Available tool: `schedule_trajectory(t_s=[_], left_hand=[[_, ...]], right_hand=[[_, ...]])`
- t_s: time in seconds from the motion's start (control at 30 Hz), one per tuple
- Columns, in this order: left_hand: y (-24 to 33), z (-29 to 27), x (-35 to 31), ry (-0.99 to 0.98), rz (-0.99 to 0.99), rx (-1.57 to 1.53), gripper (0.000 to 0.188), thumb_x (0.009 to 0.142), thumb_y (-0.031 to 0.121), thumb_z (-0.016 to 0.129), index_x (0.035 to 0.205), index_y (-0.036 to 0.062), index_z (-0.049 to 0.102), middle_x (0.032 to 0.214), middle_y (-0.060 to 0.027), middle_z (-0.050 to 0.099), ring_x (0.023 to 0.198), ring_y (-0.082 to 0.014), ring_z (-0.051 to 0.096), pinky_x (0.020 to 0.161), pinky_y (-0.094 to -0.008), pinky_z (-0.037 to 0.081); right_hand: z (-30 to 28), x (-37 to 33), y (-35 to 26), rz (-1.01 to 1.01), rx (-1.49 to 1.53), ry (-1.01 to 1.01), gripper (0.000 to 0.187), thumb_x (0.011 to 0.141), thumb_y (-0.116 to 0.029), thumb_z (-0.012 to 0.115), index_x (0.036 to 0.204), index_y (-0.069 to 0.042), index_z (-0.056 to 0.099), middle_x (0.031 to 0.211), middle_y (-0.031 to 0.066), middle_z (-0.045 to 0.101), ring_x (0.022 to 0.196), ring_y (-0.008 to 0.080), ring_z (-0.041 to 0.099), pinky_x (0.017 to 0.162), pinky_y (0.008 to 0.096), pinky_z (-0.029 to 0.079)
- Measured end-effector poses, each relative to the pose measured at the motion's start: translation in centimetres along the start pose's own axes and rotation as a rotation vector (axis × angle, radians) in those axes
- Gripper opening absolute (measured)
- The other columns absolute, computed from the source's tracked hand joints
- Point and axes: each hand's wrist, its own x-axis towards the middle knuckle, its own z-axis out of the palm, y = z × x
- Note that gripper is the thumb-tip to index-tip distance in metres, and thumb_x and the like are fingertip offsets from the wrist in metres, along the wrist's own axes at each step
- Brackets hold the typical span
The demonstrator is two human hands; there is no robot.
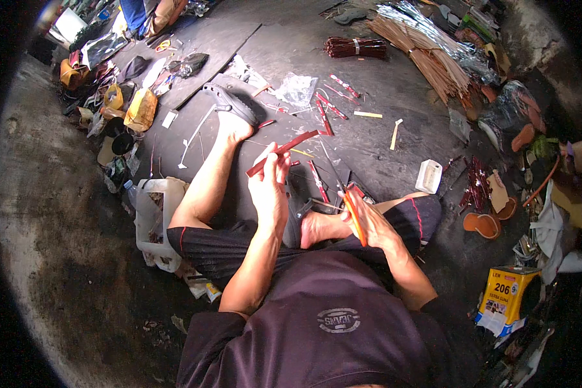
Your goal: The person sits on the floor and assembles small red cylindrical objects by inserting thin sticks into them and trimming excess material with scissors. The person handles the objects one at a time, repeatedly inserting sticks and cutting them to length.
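Note:
My left hand (269, 187) is raised in front of me, its fingers pinching a dark red strip (304, 137) that slants up to the right. In my right hand (374, 223) is a pair of scissors with orange handles (354, 216). Their thin metal blades point up and away, near the far end of the strip but apart from it. On the floor just beyond lie several short dark red strips (323, 119) with pale marks. Another such strip (317, 181) rests between my hands.
A tied bundle of dark red strips (355, 47) lies at the far side, beside long tan strips (427, 55). A white plastic tray (428, 176) sits right of my knee. A cut-open white jerrycan (150, 220) stands left, a yellow can (507, 297) right. Another person's legs (149, 16) show far left.

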Motion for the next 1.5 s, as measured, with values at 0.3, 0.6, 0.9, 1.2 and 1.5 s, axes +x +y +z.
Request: schedule_trajectory(t_s=[0.3, 0.6, 0.9, 1.2, 1.5], left_hand=[[-0.1, 0.4, -0.8, -0.022, 0.045, 0.086, 0.034, 0.099, 0.014, 0.058, 0.127, -0.0060, 0.056, 0.112, -0.0146, 0.064, 0.100, -0.0183, 0.065, 0.093, -0.0297, 0.054], [0.0, 0.8, -1.4, -0.008, 0.016, 0.080, 0.036, 0.099, 0.017, 0.059, 0.127, -0.0053, 0.057, 0.118, -0.0132, 0.063, 0.104, -0.0178, 0.062, 0.094, -0.0289, 0.052], [-0.5, 0.7, -1.1, -0.020, 0.047, 0.185, 0.036, 0.100, 0.016, 0.057, 0.128, -0.0064, 0.056, 0.114, -0.0145, 0.065, 0.100, -0.0183, 0.065, 0.094, -0.0306, 0.053], [0.2, -2.0, 1.0, -0.069, 0.030, 0.178, 0.028, 0.097, 0.015, 0.062, 0.119, -0.0033, 0.061, 0.107, -0.0108, 0.067, 0.095, -0.0158, 0.065, 0.088, -0.0285, 0.054], [1.6, 0.6, -1.1, -0.297, 0.088, 0.397, 0.018, 0.093, 0.008, 0.067, 0.108, -0.0027, 0.065, 0.097, -0.0076, 0.070, 0.086, -0.0120, 0.064, 0.081, -0.0261, 0.051]], right_hand=[[0.1, 4.8, -3.8, 0.177, -0.180, 0.267, 0.063, 0.079, -0.027, 0.077, 0.128, -0.001, 0.047, 0.089, 0.0166, 0.060, 0.078, 0.0348, 0.061, 0.071, 0.0432, 0.050], [0.9, 4.4, -4.5, 0.205, -0.284, 0.269, 0.055, 0.075, -0.031, 0.080, 0.115, -0.002, 0.057, 0.100, 0.0192, 0.067, 0.090, 0.0373, 0.066, 0.076, 0.0453, 0.053], [1.8, 3.7, -2.9, 0.233, -0.226, 0.278, 0.056, 0.075, -0.037, 0.081, 0.113, -0.003, 0.059, 0.092, 0.0176, 0.069, 0.083, 0.0362, 0.068, 0.070, 0.0432, 0.054], [3.0, 1.7, 7.8, 0.511, -0.335, 0.120, 0.052, 0.082, -0.039, 0.076, 0.116, -0.004, 0.060, 0.106, 0.0218, 0.067, 0.096, 0.0373, 0.067, 0.073, 0.0434, 0.055], [-6.0, 8.8, -5.1, 0.118, 0.187, 0.352, 0.026, 0.102, -0.018, 0.048, 0.111, -0.001, 0.065, 0.102, 0.0135, 0.064, 0.095, 0.0212, 0.063, 0.084, 0.0325, 0.048]])
